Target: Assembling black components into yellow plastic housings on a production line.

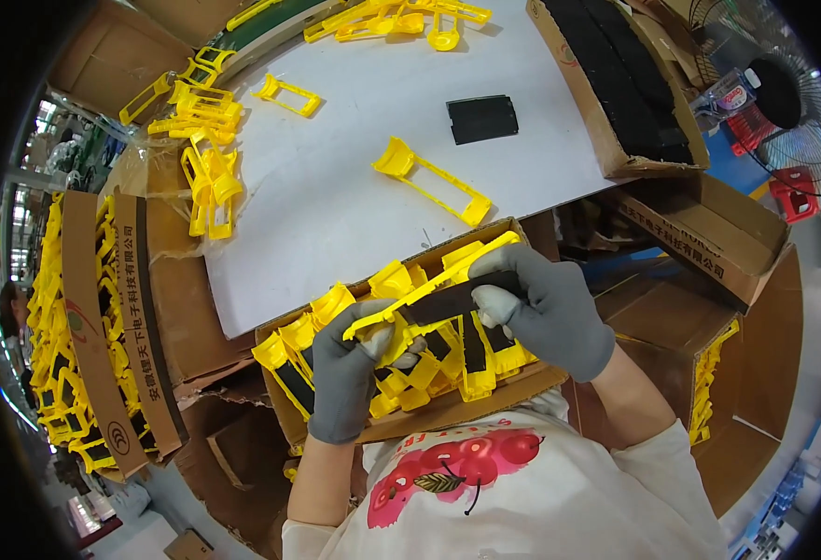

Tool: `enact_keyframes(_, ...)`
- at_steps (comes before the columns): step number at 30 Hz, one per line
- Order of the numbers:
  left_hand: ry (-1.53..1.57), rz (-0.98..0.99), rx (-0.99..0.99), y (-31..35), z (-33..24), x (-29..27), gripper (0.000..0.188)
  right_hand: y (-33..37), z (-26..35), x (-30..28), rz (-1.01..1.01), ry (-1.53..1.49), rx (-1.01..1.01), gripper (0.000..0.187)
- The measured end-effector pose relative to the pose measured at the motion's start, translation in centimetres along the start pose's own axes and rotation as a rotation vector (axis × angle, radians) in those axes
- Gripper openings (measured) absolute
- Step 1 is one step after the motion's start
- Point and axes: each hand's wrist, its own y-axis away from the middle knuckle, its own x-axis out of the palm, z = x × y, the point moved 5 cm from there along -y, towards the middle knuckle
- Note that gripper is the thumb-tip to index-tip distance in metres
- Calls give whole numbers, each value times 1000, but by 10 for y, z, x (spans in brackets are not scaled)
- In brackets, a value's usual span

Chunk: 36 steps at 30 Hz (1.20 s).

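My left hand (343, 385), in a grey glove, pinches the near-left end of a yellow plastic frame (422, 292). My right hand (564, 313), gloved alike, grips a thin black rectangular piece (452, 301) and is at the frame's far-right end. The black piece lies along the frame, slanting; whether it sits inside is hidden by my fingers. Directly below both hands is an open cardboard box (532, 383) of yellow frames (415, 397), several with black pieces in them.
On the white tabletop (317, 210) lie a yellow frame (434, 187) and a flat black rectangle (482, 119). Yellow frames (207, 107) pile up at left. A carton (550, 56) of black pieces stands back right, near a fan (807, 117) and bottle (732, 93).
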Motion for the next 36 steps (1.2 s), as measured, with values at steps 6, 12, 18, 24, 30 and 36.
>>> enact_keyframes(6,-57,-41,-44,2,5,2,26,8,3,5,-31,258,-95,17)
enact_keyframes(12,-205,-115,36,2,-1,18,24,13,-8,12,-60,339,-149,30)
enact_keyframes(18,-367,46,30,10,-8,13,20,25,11,-20,-348,651,-250,56)
enact_keyframes(24,-467,167,-89,15,5,15,17,65,-28,5,84,363,-4,24)
enact_keyframes(30,-601,169,-148,-13,6,29,35,92,-42,10,84,573,103,37)
enact_keyframes(36,-1223,222,412,-53,-1,55,66,75,-33,-22,158,554,274,51)
